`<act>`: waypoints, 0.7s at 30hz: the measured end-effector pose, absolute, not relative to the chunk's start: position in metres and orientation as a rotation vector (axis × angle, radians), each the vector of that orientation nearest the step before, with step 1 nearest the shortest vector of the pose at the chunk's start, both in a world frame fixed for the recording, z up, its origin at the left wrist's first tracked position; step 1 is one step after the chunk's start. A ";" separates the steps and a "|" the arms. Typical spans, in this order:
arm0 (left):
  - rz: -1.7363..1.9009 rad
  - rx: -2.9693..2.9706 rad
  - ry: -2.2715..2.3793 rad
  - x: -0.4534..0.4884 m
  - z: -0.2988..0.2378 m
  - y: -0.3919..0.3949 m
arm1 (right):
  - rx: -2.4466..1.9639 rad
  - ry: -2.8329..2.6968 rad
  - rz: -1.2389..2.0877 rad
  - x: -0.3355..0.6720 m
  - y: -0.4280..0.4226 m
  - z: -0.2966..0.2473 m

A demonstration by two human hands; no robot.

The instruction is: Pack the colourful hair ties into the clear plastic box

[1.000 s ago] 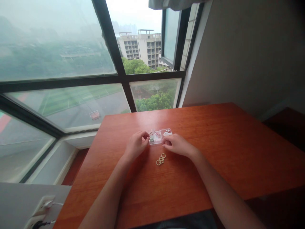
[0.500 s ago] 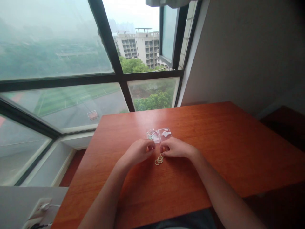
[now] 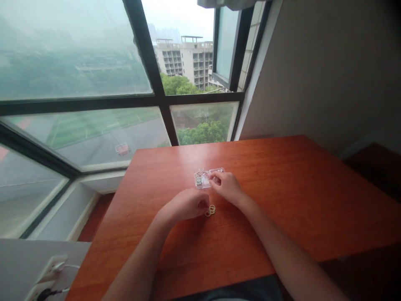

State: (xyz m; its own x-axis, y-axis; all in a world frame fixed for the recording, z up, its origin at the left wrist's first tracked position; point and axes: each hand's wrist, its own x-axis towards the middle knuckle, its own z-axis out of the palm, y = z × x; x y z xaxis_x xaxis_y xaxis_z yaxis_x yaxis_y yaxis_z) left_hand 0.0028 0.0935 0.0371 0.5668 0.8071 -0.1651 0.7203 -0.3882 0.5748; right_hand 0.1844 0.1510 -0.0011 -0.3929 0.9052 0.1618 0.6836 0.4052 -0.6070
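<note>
Near left: white socket [image 3: 54, 267] low on the wall, a pale plug and a black plug in it. Window [image 3: 62, 54] fills the far left and centre, dark frame [image 3: 78, 104]; green field [image 3: 94, 123] outside, hazy through the glass, and a pale building [image 3: 188, 58] with trees [image 3: 180, 83] below it. Reddish-brown table [image 3: 297, 196] runs from there to the right.

Left hand [image 3: 188, 205]: over the table mid-scene, knuckles up, fingers curled in and down at the left edge of the pale yellow rings [image 3: 212, 209]. Can't tell if it grips one; fingertips are mostly hidden. The rings overlap in a small pile on the table, just near of the clear box [image 3: 205, 182].

Box sits open, far of the left hand. Small ring-like pieces in its left part; contents too small to sort further. Clear lid [image 3: 216, 170] lies to its right, partly behind the right hand.

Right hand [image 3: 227, 184]: thumb and index close together at the box's right side. Can't tell if anything is pinched. The two hands are apart, near each other.

Far right: plain grey wall [image 3: 328, 71], in shade.
</note>
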 end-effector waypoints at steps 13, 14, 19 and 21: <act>0.266 2.180 1.200 0.007 0.025 0.093 | -1.378 -2.140 0.612 0.185 0.152 -0.004; 0.248 2.192 1.202 0.008 0.025 0.093 | -1.372 -2.138 0.615 0.186 0.152 -0.003; 0.240 2.200 1.202 0.006 0.031 0.093 | -1.352 -2.171 0.631 0.190 0.152 -0.001; 0.291 2.194 1.204 0.003 0.031 0.095 | -1.316 -2.205 0.664 0.193 0.153 -0.001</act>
